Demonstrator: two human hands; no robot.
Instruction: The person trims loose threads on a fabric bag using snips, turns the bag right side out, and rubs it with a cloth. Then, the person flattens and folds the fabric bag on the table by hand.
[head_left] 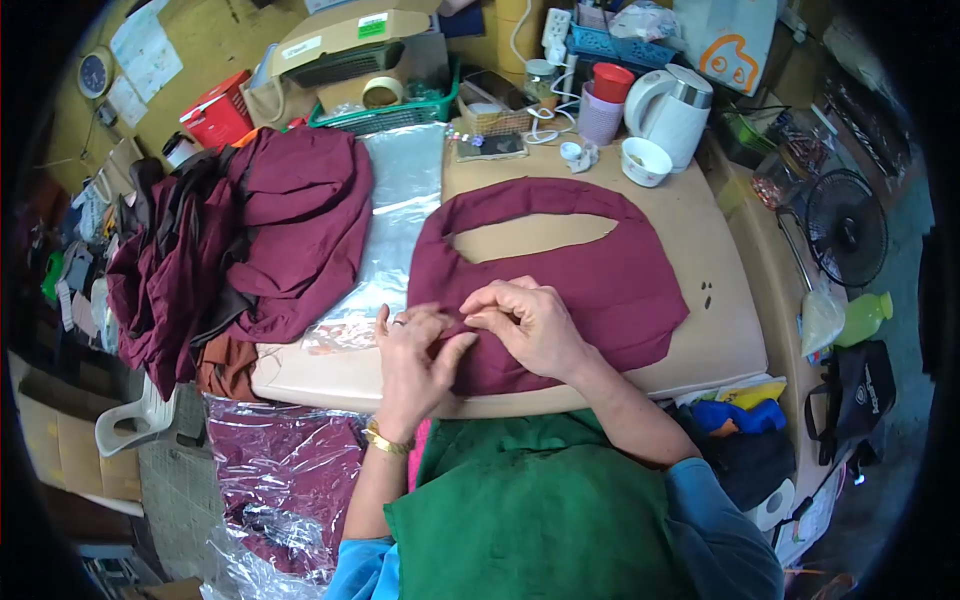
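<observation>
A maroon fabric bag [600,300] with a wide looped handle lies flat on the brown work table [722,330]. Over its left front part, my left hand [412,358] has its thumb apart from the other fingers, and motion blurs the fingertips. A gold bracelet circles that wrist. Close beside it, my right hand [530,328] is closed in a pinch above the cloth, thumb against forefinger. Whatever sits in that pinch is too small to make out. The hands nearly meet at the fingertips.
Maroon garments or bags [300,220] are heaped at left, beside a clear plastic sheet [405,210]. Along the back stand a white kettle [672,115], a small white bowl [646,162], cups and a green basket [440,100]. Plastic-wrapped maroon cloth [285,470] lies below left; a fan [846,228] is right.
</observation>
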